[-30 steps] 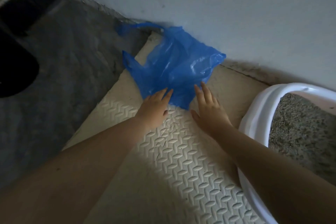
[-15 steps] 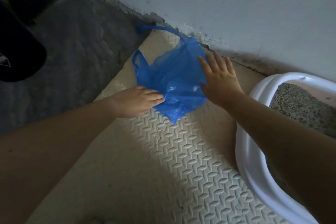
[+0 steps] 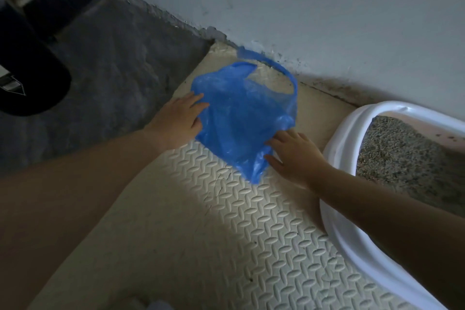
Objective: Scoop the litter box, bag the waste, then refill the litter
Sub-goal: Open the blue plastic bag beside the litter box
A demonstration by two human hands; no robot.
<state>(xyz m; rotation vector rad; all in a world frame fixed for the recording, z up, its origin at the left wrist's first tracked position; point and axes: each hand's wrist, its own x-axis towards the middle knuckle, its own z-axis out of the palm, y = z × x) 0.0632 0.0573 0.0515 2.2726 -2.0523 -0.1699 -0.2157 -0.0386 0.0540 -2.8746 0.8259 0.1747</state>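
The blue bag [image 3: 241,118] is lying on the foam mat [image 3: 251,234] at frame centre. The left hand [image 3: 180,121] is touching its left edge with open fingers. The right hand [image 3: 294,156] is meeting its lower right corner, fingers spread; I cannot tell whether they are pinching it. The litter box [image 3: 347,128] is sitting at right

A blue plastic bag [image 3: 241,118] lies crumpled at the centre of the frame on a cream embossed foam mat [image 3: 251,234], its loop handles toward the pale wall [image 3: 302,7]. The left grip [image 3: 176,121] rests with straight fingers on the bag's left edge. The right grip [image 3: 294,156] touches the bag's lower right edge; whether it pinches the plastic is hard to tell in the dim light. At the right of the frame a white litter box [image 3: 337,138] holds grey litter [image 3: 402,153].
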